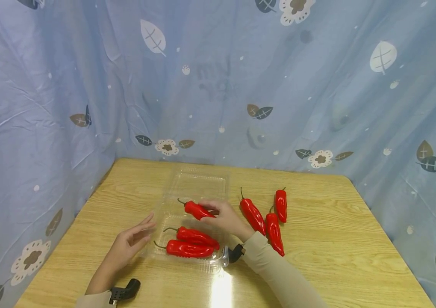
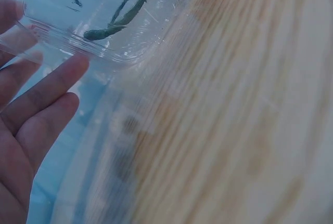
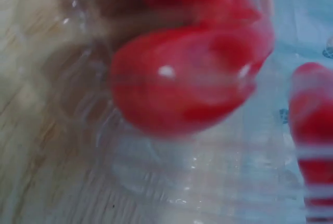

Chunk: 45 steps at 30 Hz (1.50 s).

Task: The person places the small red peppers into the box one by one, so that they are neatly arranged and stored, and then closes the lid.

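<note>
A clear plastic clamshell box (image 1: 160, 249) lies with its lid (image 1: 198, 185) folded back behind it. Two long red peppers (image 1: 189, 249) with green stems lie side by side in its near half. Above the back of that half, my right hand (image 1: 225, 219) pinches another red pepper (image 1: 196, 209) between thumb and fingers, its stem pointing left. At the box's left wall is my left hand (image 1: 129, 244), fingers loosely extended. The left wrist view shows its fingertips right at the clear rim (image 2: 112, 55), with green stems (image 2: 127, 17) behind the plastic. Red peppers (image 3: 182, 83) fill the right wrist view, blurred.
Right of the box, three more red peppers lie on the wooden table: one pepper (image 1: 252, 214) nearest the box, another pepper (image 1: 274, 231) and a shorter-looking pepper (image 1: 281, 205). A blue patterned curtain (image 1: 218, 85) hangs around the table's back and sides.
</note>
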Each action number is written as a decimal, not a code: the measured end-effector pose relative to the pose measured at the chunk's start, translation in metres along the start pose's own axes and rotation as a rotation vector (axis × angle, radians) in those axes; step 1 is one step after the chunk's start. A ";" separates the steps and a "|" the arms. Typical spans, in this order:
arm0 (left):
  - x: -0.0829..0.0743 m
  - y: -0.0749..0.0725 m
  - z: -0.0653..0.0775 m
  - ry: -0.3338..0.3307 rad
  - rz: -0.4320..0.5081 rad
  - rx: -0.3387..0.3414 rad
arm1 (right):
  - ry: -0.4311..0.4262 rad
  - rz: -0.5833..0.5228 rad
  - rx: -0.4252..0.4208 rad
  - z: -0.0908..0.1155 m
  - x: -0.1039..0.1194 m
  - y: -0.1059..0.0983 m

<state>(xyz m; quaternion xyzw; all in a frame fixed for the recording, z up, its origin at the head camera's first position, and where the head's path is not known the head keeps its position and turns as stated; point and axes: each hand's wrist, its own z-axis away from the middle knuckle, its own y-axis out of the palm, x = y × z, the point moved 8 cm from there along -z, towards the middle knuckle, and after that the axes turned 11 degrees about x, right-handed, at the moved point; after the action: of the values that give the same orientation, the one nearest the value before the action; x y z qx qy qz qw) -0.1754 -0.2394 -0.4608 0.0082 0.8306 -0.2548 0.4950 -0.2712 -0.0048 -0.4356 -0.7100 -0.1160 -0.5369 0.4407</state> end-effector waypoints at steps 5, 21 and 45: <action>0.003 0.000 0.001 -0.019 0.001 -0.006 | 0.040 0.005 0.022 -0.002 -0.002 0.006; 0.000 0.000 -0.001 -0.010 0.007 0.003 | 0.054 0.123 0.090 -0.005 -0.003 0.014; -0.001 0.000 -0.001 -0.019 0.005 -0.006 | 0.053 0.419 0.159 -0.008 0.003 0.025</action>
<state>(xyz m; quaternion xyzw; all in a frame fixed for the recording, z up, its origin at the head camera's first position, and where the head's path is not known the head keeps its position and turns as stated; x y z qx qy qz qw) -0.1754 -0.2388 -0.4599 0.0062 0.8266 -0.2512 0.5036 -0.2597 -0.0263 -0.4455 -0.6673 0.0038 -0.4411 0.6001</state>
